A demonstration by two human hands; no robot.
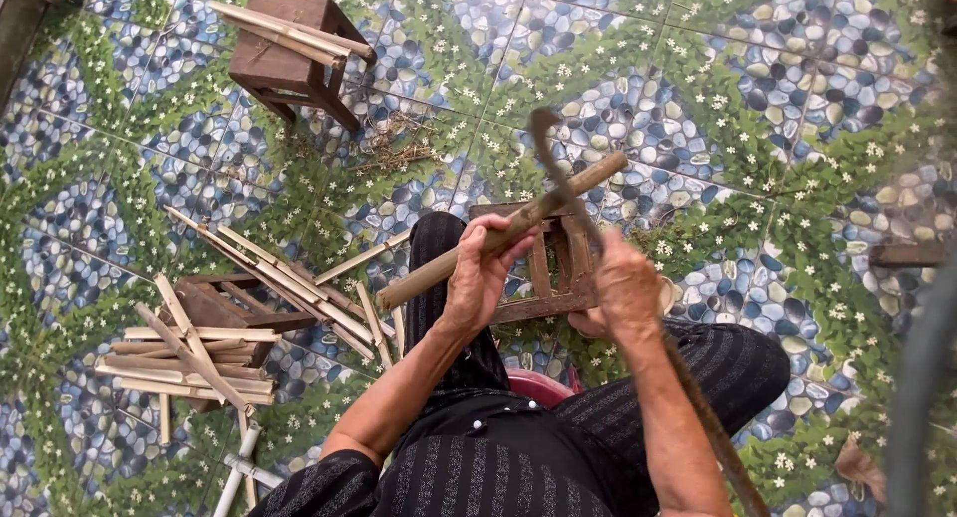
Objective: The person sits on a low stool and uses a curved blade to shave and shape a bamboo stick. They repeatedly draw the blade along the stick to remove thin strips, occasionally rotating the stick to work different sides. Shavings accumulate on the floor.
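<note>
The person's black pin-striped clothing [498, 457] fills the near edge of the floor view. The left hand [478, 273] has its fingers wrapped around a long brown bamboo stick [498, 240] held slanting above a small wooden stool [543, 268]. The right hand [623, 288] has its fingers clenched on a dark curved-blade knife [546, 143], its edge at the stick. The cut probably goes best struck away from the gripping hand. Split pale bamboo strips [199, 347] lie toward the floor's left edge.
</note>
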